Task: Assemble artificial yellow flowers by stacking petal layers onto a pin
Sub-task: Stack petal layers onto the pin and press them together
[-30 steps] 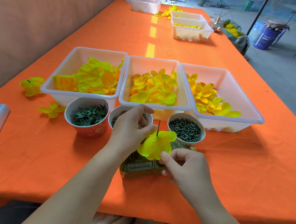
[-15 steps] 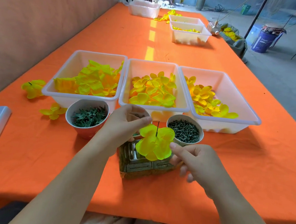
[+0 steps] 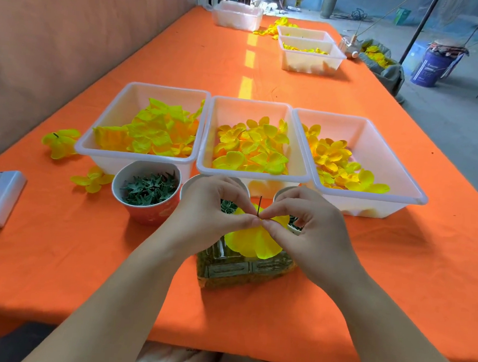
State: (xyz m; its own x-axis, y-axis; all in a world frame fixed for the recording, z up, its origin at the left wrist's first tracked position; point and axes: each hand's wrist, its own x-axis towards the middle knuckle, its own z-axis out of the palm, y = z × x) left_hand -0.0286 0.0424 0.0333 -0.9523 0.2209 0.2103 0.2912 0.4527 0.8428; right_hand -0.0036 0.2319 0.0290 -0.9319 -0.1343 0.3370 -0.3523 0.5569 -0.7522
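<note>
- Yellow fabric, thin and ruffled at the edge, makes up the petal layer threaded on a dark, thin, upright pin. It sits above a clear, ribbed plastic box of greenish bits, close to the near table edge.
- The left hand and right hand meet at the foot of the pin. Each has thumb and forefinger curled in, pinching the petal layer right beside the shaft, with the other fingers arched loosely above.
- Three white, glossy, rectangular plastic bins stand side by side behind the hands: the left bin holds large crinkled petals, the middle bin and right bin rounder orange-yellow ones.
- A round paper cup holds spiky green plastic pieces.
- Orange cloth, slightly wrinkled, covers the long table.
</note>
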